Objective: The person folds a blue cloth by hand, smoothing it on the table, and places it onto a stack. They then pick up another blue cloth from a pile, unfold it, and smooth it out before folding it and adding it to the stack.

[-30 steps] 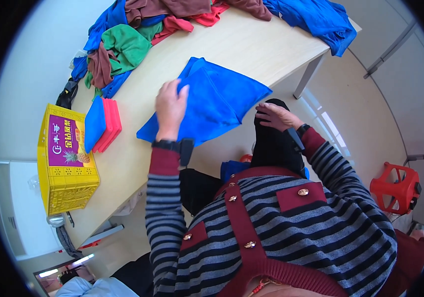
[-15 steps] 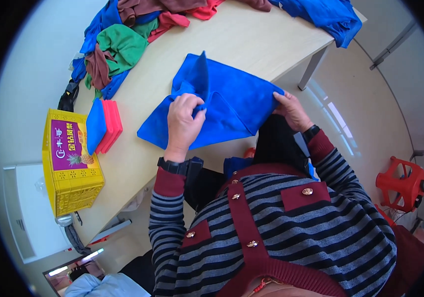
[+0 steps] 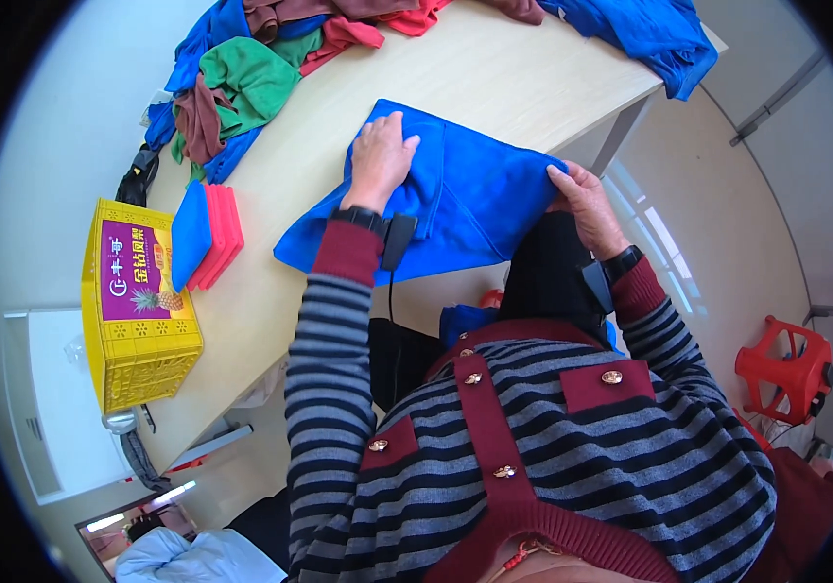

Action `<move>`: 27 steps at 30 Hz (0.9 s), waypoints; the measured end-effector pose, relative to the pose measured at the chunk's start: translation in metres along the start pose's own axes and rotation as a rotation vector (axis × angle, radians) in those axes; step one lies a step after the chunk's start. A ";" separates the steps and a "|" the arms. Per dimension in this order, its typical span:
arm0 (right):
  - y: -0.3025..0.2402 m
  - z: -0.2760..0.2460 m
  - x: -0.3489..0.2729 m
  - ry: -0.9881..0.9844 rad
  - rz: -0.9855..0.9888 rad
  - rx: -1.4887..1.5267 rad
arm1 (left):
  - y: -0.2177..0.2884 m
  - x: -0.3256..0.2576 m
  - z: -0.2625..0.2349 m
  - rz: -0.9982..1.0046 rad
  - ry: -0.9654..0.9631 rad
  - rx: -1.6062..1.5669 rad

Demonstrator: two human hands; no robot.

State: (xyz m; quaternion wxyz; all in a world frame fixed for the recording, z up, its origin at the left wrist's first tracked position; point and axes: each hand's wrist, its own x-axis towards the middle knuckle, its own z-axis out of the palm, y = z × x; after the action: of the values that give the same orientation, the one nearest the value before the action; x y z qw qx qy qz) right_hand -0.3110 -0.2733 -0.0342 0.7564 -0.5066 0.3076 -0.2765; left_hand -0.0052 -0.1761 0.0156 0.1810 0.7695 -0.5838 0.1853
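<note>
A blue cloth (image 3: 475, 199) lies spread over the near edge of the pale wooden table (image 3: 494, 73), partly folded on its left side. My left hand (image 3: 380, 155) lies flat on the folded part, fingers together, pressing it down. My right hand (image 3: 582, 199) grips the cloth's right corner at the table edge. Both wrists wear dark watches, and striped sleeves come up from the bottom of the picture.
A heap of green, brown, red and blue clothes (image 3: 242, 83) covers the far left of the table, with more blue cloth (image 3: 650, 34) at the far right. Folded blue and red cloths (image 3: 208, 233) sit beside a yellow crate (image 3: 135, 301). A red stool (image 3: 786, 369) stands on the floor.
The left hand has folded the cloth's left part over and now presses it flat. The right hand moved from the lap up to the cloth's right corner.
</note>
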 end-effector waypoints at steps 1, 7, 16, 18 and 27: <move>-0.001 -0.004 0.000 0.015 -0.003 -0.005 | 0.003 0.006 0.009 0.008 0.001 -0.014; -0.023 0.006 -0.003 0.034 -0.057 0.005 | -0.019 0.012 -0.006 -0.283 -0.400 -0.605; -0.071 0.007 0.044 -0.049 -0.170 -0.154 | -0.004 -0.024 -0.180 -0.148 -0.152 -1.451; -0.087 0.025 0.049 -0.071 -0.235 -0.208 | 0.001 -0.033 -0.206 0.069 -0.130 -1.582; -0.138 0.136 0.002 -0.443 -0.373 -0.452 | 0.060 -0.036 -0.177 -0.334 -0.209 -1.313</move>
State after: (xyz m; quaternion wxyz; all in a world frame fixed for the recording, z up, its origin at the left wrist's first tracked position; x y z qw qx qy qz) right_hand -0.2227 -0.2400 0.1353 0.6103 -0.7560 0.0918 -0.2183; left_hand -0.0850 -0.0734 0.1545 0.5789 0.5939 -0.4629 -0.3129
